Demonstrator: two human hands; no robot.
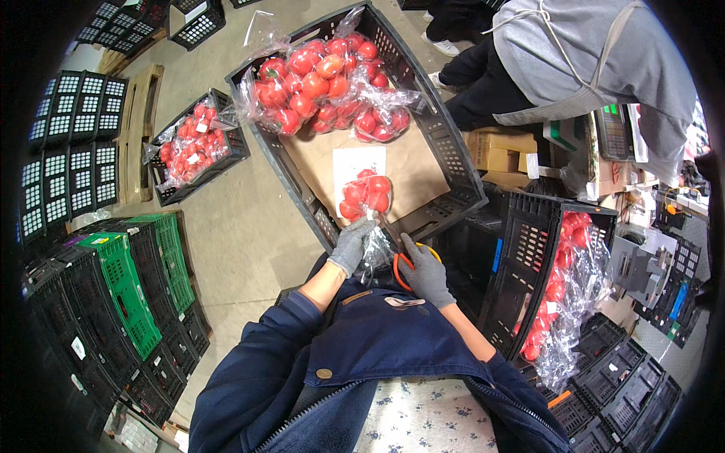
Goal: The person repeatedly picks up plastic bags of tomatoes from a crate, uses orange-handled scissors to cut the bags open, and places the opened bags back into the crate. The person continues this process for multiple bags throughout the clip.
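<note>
My left hand (352, 244), in a grey glove, grips the gathered neck of a clear plastic bag of tomatoes (365, 195). The bag's filled part lies over a white sheet (344, 164) at the near end of a large black plastic crate (453, 153) lined with brown paper. My right hand (422, 269), also gloved in grey, holds scissors (403, 270) with orange and yellow handles, their blades near the bag's neck. Loose film hangs below my left hand. More bagged tomatoes (317, 79) fill the crate's far end.
A person (566, 62) in grey stands at the upper right beside a digital scale (613, 133). A tilted black crate (524, 255) of bagged tomatoes is at right, a smaller one (218, 170) on the floor at left. Stacked black and green crates (122, 289) stand at left, with a wooden pallet (141, 130) beyond.
</note>
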